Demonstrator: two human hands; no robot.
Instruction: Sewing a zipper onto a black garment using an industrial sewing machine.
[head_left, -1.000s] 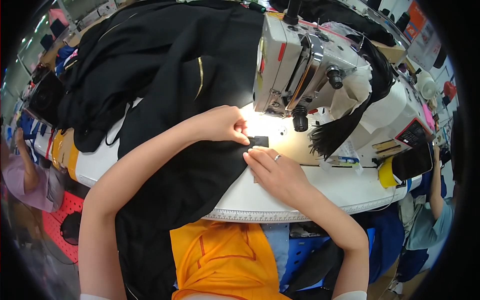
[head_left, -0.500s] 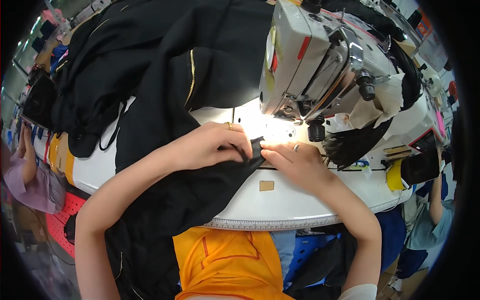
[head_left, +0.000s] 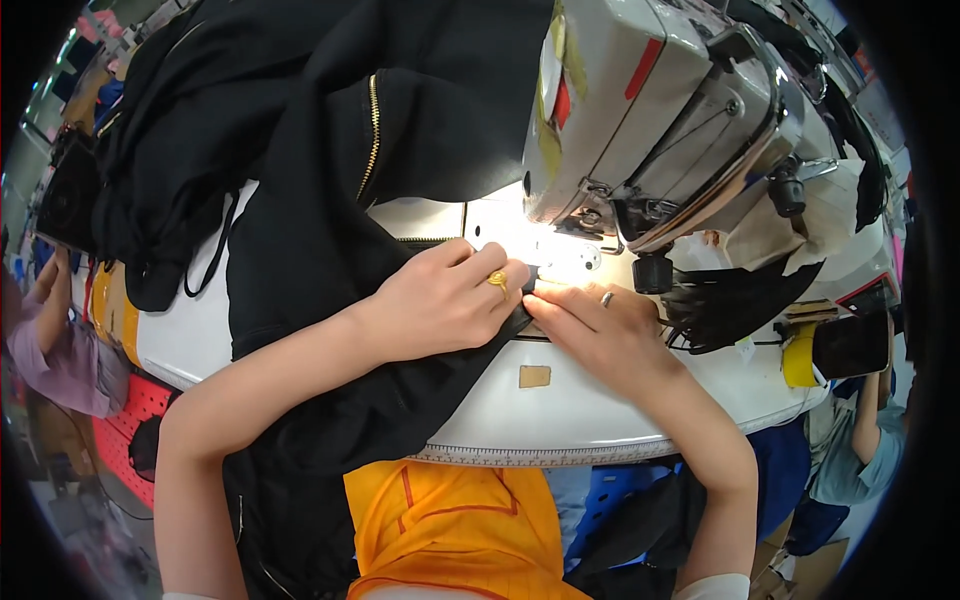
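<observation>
A black garment (head_left: 340, 400) spreads over the sewing table and hangs down off its front edge. My left hand (head_left: 450, 305), with a gold ring, has curled fingers closed on the garment's edge, close in front of the needle area. My right hand (head_left: 605, 330) pinches the same edge from the other side, its fingertips almost meeting the left ones. Above both hands stands the white sewing machine (head_left: 610, 110), its lamp lighting the needle plate brightly. The cloth between the fingertips is mostly hidden. A gold zipper (head_left: 374, 135) shows on the garment farther back.
A measuring tape (head_left: 550, 455) runs along the front table edge. Black strips (head_left: 730, 310) lie right of the needle area, near a yellow tape roll (head_left: 799, 353). Orange cloth (head_left: 450, 520) covers my lap. Other people (head_left: 65, 350) sit at the far left and right.
My left hand has turned knuckles-up and shifted slightly right, its fingers curling closer to the right hand. The machine appears larger and farther right as the view shifts.
</observation>
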